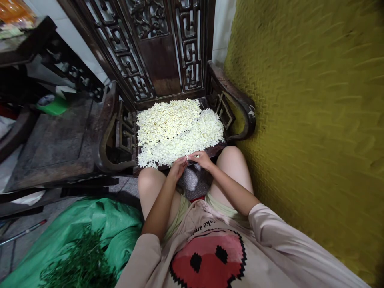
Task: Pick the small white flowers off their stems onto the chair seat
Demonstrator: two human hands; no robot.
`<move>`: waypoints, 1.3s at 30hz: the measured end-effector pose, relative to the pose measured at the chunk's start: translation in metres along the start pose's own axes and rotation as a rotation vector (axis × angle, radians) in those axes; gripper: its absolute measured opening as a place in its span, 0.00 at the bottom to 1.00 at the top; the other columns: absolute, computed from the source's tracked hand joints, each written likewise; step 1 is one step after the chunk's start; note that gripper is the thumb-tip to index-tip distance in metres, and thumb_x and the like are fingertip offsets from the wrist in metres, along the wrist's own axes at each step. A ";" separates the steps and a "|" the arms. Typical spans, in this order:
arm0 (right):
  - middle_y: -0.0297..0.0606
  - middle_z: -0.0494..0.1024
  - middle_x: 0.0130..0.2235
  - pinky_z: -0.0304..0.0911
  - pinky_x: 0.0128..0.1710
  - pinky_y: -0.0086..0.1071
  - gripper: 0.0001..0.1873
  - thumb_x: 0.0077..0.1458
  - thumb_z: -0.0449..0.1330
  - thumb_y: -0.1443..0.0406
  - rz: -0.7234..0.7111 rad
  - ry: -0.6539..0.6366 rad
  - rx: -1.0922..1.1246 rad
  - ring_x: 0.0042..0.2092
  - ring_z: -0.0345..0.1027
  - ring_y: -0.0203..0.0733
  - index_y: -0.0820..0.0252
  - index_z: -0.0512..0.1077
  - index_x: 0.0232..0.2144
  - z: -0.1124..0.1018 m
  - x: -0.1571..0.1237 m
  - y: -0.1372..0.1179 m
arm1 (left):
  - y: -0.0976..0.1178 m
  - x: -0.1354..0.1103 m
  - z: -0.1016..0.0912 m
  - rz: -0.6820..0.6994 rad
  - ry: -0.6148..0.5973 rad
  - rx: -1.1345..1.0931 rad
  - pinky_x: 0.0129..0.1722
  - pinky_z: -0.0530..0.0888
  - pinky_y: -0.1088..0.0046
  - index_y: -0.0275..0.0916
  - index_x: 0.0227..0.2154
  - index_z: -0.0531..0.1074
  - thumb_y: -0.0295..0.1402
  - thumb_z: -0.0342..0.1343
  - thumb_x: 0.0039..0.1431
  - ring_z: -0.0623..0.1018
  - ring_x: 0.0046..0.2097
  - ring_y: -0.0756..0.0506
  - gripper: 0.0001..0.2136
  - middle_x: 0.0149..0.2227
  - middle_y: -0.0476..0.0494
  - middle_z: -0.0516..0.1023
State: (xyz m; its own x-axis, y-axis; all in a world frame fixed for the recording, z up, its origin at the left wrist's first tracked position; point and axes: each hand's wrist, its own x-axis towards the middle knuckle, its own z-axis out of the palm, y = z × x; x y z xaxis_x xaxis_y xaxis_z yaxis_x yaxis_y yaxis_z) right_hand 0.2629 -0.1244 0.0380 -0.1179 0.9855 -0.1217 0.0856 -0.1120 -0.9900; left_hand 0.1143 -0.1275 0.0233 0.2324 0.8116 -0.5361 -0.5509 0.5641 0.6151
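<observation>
Left hand (179, 166) and right hand (203, 159) meet near the middle of the frame, fingers curled nearly closed, their tips pinching 1 small white blossom (187, 159) between them. It's too tiny for me to tell which way it points or how its long axis runs. Just above, white and yellowish blossoms (168, 124) blanket the seat of a carved dark chair (165, 64), a paler band slanting from lower left up to the right. Upside down on the shirt (270, 256) I can read "ake smi", the rest unclear.
</observation>
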 end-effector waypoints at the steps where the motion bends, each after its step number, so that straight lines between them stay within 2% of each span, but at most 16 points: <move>1: 0.40 0.78 0.33 0.62 0.40 0.34 0.16 0.39 0.63 0.55 0.003 -0.002 0.003 0.37 0.71 0.44 0.62 0.77 0.28 0.000 0.000 0.000 | 0.000 0.000 0.000 -0.005 -0.004 -0.002 0.34 0.68 0.78 0.35 0.24 0.70 0.26 0.62 0.40 0.71 0.26 0.56 0.06 0.23 0.52 0.72; 15: 0.40 0.78 0.33 0.63 0.40 0.34 0.15 0.38 0.63 0.57 0.001 -0.012 0.018 0.37 0.71 0.44 0.62 0.77 0.27 -0.002 0.000 0.000 | 0.000 0.001 -0.001 0.004 -0.016 0.029 0.35 0.68 0.76 0.35 0.24 0.69 0.29 0.63 0.38 0.71 0.27 0.55 0.09 0.23 0.51 0.71; 18: 0.40 0.78 0.32 0.63 0.40 0.34 0.15 0.39 0.63 0.57 0.000 0.001 -0.007 0.37 0.71 0.44 0.61 0.77 0.27 -0.002 0.001 0.001 | -0.001 -0.002 0.003 0.088 0.044 0.137 0.35 0.68 0.75 0.35 0.23 0.71 0.32 0.63 0.38 0.70 0.26 0.54 0.09 0.23 0.50 0.72; 22: 0.40 0.79 0.31 0.63 0.39 0.34 0.13 0.39 0.62 0.57 0.002 0.041 -0.055 0.36 0.71 0.44 0.61 0.77 0.25 0.000 0.002 0.006 | -0.004 -0.006 0.008 0.344 0.131 0.462 0.33 0.67 0.74 0.35 0.23 0.72 0.37 0.60 0.42 0.70 0.27 0.51 0.10 0.22 0.49 0.72; 25: 0.40 0.79 0.31 0.63 0.38 0.34 0.12 0.40 0.62 0.58 -0.002 0.060 -0.078 0.35 0.72 0.44 0.61 0.76 0.25 0.002 0.003 0.009 | -0.008 -0.007 0.009 0.454 0.158 0.571 0.33 0.67 0.73 0.36 0.24 0.70 0.40 0.57 0.46 0.70 0.28 0.51 0.10 0.23 0.49 0.72; 32: 0.41 0.78 0.31 0.63 0.39 0.34 0.13 0.40 0.61 0.58 -0.012 0.059 -0.082 0.35 0.71 0.44 0.62 0.76 0.25 0.003 0.005 0.014 | -0.011 -0.002 0.004 0.436 0.130 0.529 0.34 0.67 0.73 0.37 0.26 0.68 0.38 0.56 0.46 0.71 0.28 0.50 0.09 0.25 0.49 0.72; 39: 0.39 0.78 0.30 0.62 0.40 0.34 0.12 0.40 0.62 0.58 0.008 0.038 -0.084 0.35 0.71 0.43 0.61 0.76 0.24 0.005 0.002 0.010 | -0.009 -0.008 0.009 0.504 0.147 0.651 0.33 0.63 0.74 0.40 0.24 0.65 0.33 0.53 0.50 0.67 0.27 0.49 0.04 0.22 0.51 0.67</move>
State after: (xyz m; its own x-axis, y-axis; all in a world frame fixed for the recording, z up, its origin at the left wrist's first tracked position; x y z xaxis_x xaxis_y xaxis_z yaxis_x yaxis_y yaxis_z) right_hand 0.2588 -0.1238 0.0273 -0.0790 0.9890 -0.1249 0.1689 -0.1102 -0.9794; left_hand 0.1244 -0.1378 0.0269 -0.0494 0.9876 -0.1492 0.0231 0.1505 0.9883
